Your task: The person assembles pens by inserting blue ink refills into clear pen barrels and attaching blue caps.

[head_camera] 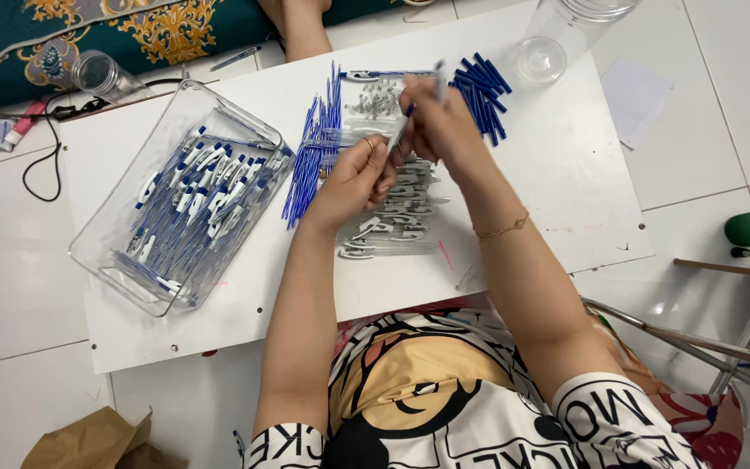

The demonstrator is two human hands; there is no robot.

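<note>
Between both hands' fingers (381,156), slim clear pen barrel (399,132), upright.

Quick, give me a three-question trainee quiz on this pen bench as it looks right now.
1. True or false: the clear tray holds assembled pens.
2. Which lies nearer the tray: the thin blue refills or the blue barrels?
3. What do the left hand and right hand hold between them?

Key: 1. True. 2. The refills. 3. A single pen part, pinched by both hands above the white clips.
</note>
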